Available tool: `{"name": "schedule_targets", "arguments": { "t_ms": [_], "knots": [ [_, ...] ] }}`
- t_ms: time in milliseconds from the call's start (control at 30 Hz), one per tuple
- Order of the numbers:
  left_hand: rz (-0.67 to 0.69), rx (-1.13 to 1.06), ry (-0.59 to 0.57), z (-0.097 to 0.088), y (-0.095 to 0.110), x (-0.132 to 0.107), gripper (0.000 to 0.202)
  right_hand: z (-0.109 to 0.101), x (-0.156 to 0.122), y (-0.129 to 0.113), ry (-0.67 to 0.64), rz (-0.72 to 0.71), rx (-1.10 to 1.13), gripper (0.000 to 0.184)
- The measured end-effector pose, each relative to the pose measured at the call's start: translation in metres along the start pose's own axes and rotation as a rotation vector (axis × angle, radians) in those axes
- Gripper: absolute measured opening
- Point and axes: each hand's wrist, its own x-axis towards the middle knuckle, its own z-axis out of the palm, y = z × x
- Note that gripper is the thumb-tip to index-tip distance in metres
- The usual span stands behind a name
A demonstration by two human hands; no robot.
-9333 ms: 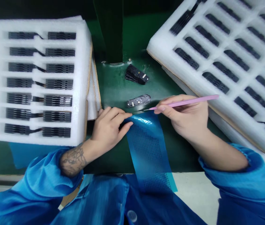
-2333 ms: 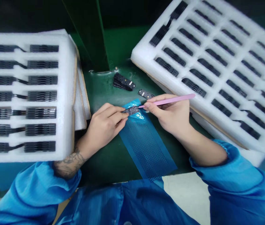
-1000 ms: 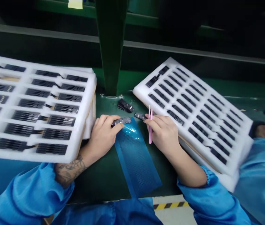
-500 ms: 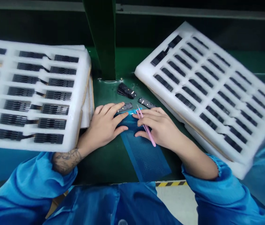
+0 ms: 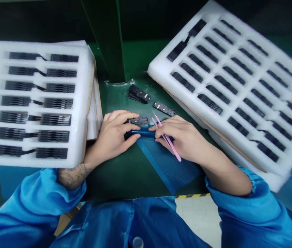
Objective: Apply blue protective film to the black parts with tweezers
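Head view. Two bare hands worked at a strip of blue perforated film (image 5: 170, 165) on the green surface (image 5: 112, 182), its far end raised into a glossy fold between them. The left hand (image 5: 116, 134) pinched the fold's left end between thumb and finger, another fingertip lying at a black component (image 5: 141, 120) just beyond the film. The right hand (image 5: 183, 137) pinched the opposite end and also held pink tweezers (image 5: 173, 150) across the fingers, their points slightly parted and directed away from the body. Good practice, as judged from this posture, called for even tension from both sides, to leave the fold straight and unwrinkled; for light fingertip pressure; and for tweezer points held clear of the thin film, which they could have pierced. The nearest component, a second component (image 5: 164, 107) and a stack of similar parts (image 5: 139, 94) farther off were best left unbumped. With a white foam tray (image 5: 84, 74) at left and an angled foam tray (image 5: 158, 71) at right, small wrist movements seemed preferable.
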Motion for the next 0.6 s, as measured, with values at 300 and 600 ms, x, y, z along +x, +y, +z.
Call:
{"name": "schedule_targets", "arguments": {
  "t_ms": [300, 600],
  "knots": [
    [-0.015, -0.099, 0.017, -0.0009, -0.0005, 0.0018, 0.011, -0.0003, -0.0016, 0.0011, 0.029, 0.056, 0.063, 0.008],
    [-0.066, -0.149, 0.096, 0.0023, 0.0007, 0.0033, 0.009, -0.0009, -0.0021, -0.0005, 0.416, 0.268, 0.584, 0.052]
  ]
}}
